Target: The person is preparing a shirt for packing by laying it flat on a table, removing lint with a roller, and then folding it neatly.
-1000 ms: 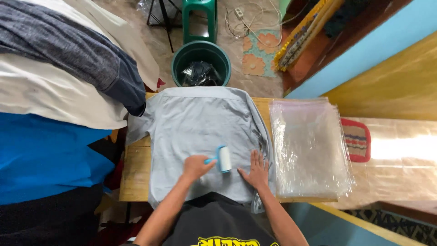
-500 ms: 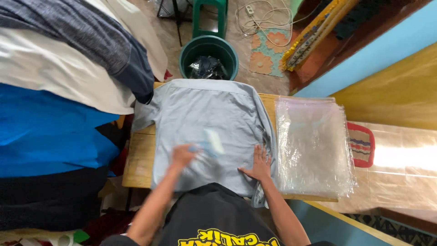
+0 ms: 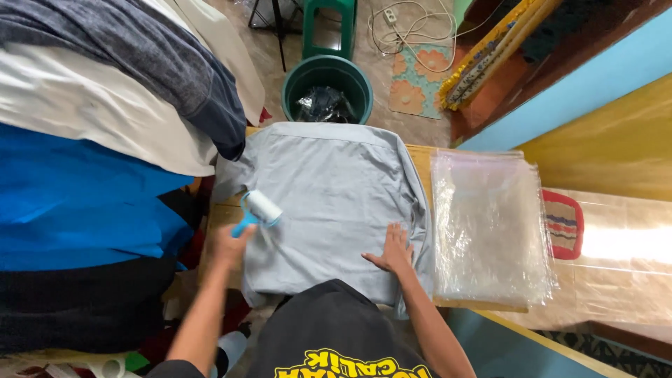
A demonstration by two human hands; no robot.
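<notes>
Grey shirt [image 3: 329,203] stretches toward 3 o'clock from your left hand [image 3: 227,246], clamped on the lint roller [image 3: 260,208], while your right hand [image 3: 393,252] presses flat, fingers spread.

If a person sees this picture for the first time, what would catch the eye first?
Probably the grey shirt spread flat on the wooden table, with the left hand running a blue-handled lint roller along its left side. The right hand presses the shirt flat, beside a stack of clear plastic bags.

one grey shirt [image 3: 329,203], one lint roller [image 3: 260,208]
</notes>
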